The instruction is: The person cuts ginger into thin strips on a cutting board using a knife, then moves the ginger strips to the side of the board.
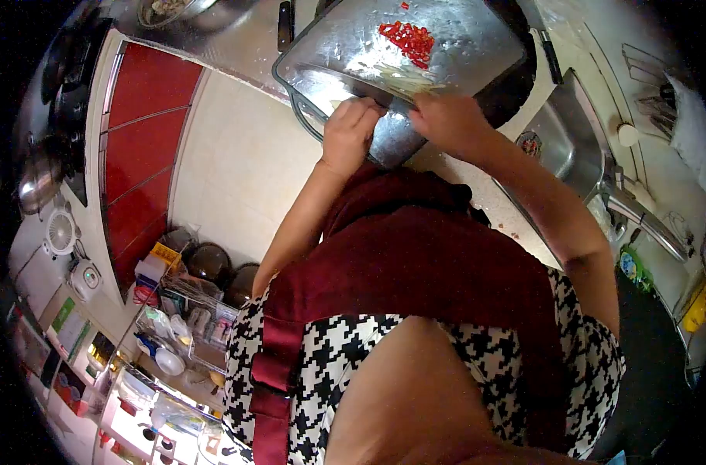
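Head view, sole entry, as seen from where I stand. Item: one knife (pixel 372 91), long and dark-bladed, lying slantwise low over a metal-faced cutting board (pixel 477 39), its far end pointing to the upper left. Right hand (pixel 450 124): closed in a fist at the knife's near end, the handle hidden inside the grip. Left hand (pixel 349 136): fingers bent and drawn together, tips turned down beside the blade; whether they pinch food or press on the steel, I cannot tell. Handling, by judgement: knife stiff and fairly weighty, narrow along the edge, best held by the handle with the fingers wrapped round, the guiding fingertips tucked back from the edge. Board: rigid, its face shiny and apparently wet, so likely slippery; a loop handle (pixel 310 116) at the left side gives a sound place to take hold. Contents: chopped red pieces (pixel 409 43), heaped on the far part, small, light, and probably moist; pale strips (pixel 403 77), between that heap and the blade, thin, seemingly soft and easily scattered, better gathered in a loose pinch. Adjacent: a black handle (pixel 285 27) on the surface (pixel 236 39), just left of the board; a bowl (pixel 170 9), partly cut off at the upper left; a steel sink (pixel 574 132) to the right. Worn: maroon apron (pixel 415 256), near the board's closest corner, contact uncertain.
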`<state>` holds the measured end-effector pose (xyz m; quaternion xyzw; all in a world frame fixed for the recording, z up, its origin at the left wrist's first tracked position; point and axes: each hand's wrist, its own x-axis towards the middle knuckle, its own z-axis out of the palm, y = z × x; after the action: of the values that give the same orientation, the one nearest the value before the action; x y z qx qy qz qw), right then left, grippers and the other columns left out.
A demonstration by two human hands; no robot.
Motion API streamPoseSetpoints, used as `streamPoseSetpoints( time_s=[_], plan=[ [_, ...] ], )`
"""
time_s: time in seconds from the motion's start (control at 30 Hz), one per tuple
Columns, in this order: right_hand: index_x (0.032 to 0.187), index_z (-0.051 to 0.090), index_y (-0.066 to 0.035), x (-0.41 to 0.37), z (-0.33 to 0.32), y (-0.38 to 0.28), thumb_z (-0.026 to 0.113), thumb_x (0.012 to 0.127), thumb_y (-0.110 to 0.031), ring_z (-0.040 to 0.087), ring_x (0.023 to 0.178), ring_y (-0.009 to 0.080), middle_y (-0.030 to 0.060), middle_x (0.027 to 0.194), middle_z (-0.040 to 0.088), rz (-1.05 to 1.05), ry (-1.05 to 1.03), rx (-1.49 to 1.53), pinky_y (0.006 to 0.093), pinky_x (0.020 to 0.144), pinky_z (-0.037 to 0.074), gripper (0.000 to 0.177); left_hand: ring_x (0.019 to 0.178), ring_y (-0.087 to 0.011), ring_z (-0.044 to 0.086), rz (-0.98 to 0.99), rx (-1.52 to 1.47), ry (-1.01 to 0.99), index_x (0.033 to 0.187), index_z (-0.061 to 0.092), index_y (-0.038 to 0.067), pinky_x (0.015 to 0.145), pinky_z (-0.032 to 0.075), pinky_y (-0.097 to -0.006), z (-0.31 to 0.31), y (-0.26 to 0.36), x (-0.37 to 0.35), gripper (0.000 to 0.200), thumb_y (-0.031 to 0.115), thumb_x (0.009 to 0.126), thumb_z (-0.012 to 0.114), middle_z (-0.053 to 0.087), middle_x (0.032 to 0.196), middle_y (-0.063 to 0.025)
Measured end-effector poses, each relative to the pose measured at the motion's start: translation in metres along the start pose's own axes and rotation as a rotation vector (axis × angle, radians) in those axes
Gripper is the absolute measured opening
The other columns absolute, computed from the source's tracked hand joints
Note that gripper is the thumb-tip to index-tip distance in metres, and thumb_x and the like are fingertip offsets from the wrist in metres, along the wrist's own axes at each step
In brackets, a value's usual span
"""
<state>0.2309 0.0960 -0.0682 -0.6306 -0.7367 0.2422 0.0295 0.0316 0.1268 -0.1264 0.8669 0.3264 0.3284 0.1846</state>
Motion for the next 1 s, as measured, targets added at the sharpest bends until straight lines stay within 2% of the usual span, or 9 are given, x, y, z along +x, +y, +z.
streamPoseSetpoints(
  time_s=[0.2, 0.33, 0.43, 0.53, 0.63, 0.67, 0.77, 0.8, 1.0],
  plan=[
    [0.088, 0.060, -0.002, 0.007, 0.001, 0.010, 0.054, 0.090, -0.032, 0.062, 0.074, 0.0421, 0.0215, 0.077, 0.063, -0.020, 0.096, 0.166, 0.0505, 0.065, 0.048, 0.030, 0.086, -0.0266, 0.059, 0.003, -0.005, -0.011, 0.086, 0.063, 0.007, 0.073, 0.050, -0.0354, 0.002, -0.001, 0.000, 0.018, 0.002, 0.069, 0.062, 0.062, 0.094, -0.0075],
    [0.094, 0.059, -0.002, -0.001, -0.024, 0.019, 0.053, 0.091, -0.034, 0.061, 0.078, 0.0432, 0.0230, 0.080, 0.063, 0.035, 0.099, 0.176, 0.0500, 0.068, 0.047, 0.032, 0.090, -0.0291, 0.058, 0.058, -0.018, -0.097, 0.093, 0.061, 0.006, 0.076, 0.049, -0.0373, 0.004, -0.006, 0.004, 0.023, 0.003, 0.071, 0.060, 0.060, 0.098, -0.0086],
    [0.095, 0.058, -0.002, -0.008, -0.040, 0.021, 0.053, 0.091, -0.034, 0.061, 0.077, 0.0432, 0.0226, 0.081, 0.063, 0.036, 0.139, 0.225, 0.0503, 0.068, 0.047, 0.032, 0.091, -0.0292, 0.058, 0.088, -0.042, -0.084, 0.095, 0.061, 0.007, 0.076, 0.049, -0.0369, 0.009, -0.006, 0.010, 0.025, 0.003, 0.071, 0.059, 0.060, 0.099, -0.0092],
    [0.097, 0.059, -0.004, -0.016, -0.049, 0.026, 0.050, 0.093, -0.034, 0.065, 0.074, 0.0394, 0.0201, 0.078, 0.065, 0.033, 0.226, 0.051, 0.0502, 0.068, 0.052, 0.031, 0.093, -0.0293, 0.059, 0.049, -0.092, -0.057, 0.096, 0.062, 0.007, 0.076, 0.049, -0.0365, 0.007, -0.006, 0.009, 0.025, 0.001, 0.072, 0.062, 0.060, 0.101, -0.0099],
    [0.095, 0.059, -0.005, -0.023, -0.058, 0.025, 0.049, 0.093, -0.032, 0.065, 0.072, 0.0384, 0.0195, 0.076, 0.065, 0.106, 0.139, 0.042, 0.0493, 0.066, 0.052, 0.029, 0.093, -0.0293, 0.059, 0.014, -0.080, 0.064, 0.097, 0.062, 0.008, 0.077, 0.049, -0.0365, -0.002, -0.005, 0.006, 0.026, 0.000, 0.072, 0.067, 0.061, 0.101, -0.0096],
    [0.094, 0.059, -0.005, -0.027, -0.056, 0.024, 0.050, 0.093, -0.032, 0.065, 0.072, 0.0383, 0.0195, 0.076, 0.064, 0.095, 0.152, 0.040, 0.0493, 0.066, 0.052, 0.029, 0.091, -0.0284, 0.058, -0.006, -0.074, 0.112, 0.093, 0.063, 0.008, 0.076, 0.048, -0.0369, -0.006, -0.004, 0.006, 0.023, 0.002, 0.072, 0.071, 0.061, 0.099, -0.0087],
    [0.092, 0.058, -0.005, -0.035, -0.045, 0.022, 0.050, 0.093, -0.032, 0.065, 0.070, 0.0382, 0.0194, 0.074, 0.064, 0.062, 0.146, 0.045, 0.0496, 0.064, 0.052, 0.029, 0.087, -0.0269, 0.057, -0.044, 0.085, 0.195, 0.088, 0.065, 0.009, 0.073, 0.046, -0.0370, -0.016, -0.006, 0.002, 0.018, 0.006, 0.072, 0.073, 0.061, 0.096, -0.0070],
    [0.092, 0.058, -0.005, -0.036, -0.041, 0.020, 0.050, 0.093, -0.032, 0.065, 0.070, 0.0382, 0.0193, 0.074, 0.064, 0.056, 0.115, 0.054, 0.0499, 0.064, 0.052, 0.028, 0.084, -0.0256, 0.056, -0.065, 0.117, 0.181, 0.085, 0.067, 0.011, 0.072, 0.044, -0.0365, -0.016, -0.008, 0.002, 0.016, 0.010, 0.071, 0.075, 0.061, 0.091, -0.0054],
    [0.091, 0.058, -0.005, -0.037, -0.029, 0.006, 0.050, 0.092, -0.031, 0.066, 0.068, 0.0366, 0.0182, 0.074, 0.065, 0.064, 0.003, 0.047, 0.0495, 0.061, 0.053, 0.027, 0.083, -0.0243, 0.056, -0.037, 0.081, 0.123, 0.083, 0.067, 0.011, 0.074, 0.043, -0.0363, -0.004, -0.002, 0.009, 0.014, 0.013, 0.072, 0.075, 0.061, 0.086, -0.0031]
  ],
)
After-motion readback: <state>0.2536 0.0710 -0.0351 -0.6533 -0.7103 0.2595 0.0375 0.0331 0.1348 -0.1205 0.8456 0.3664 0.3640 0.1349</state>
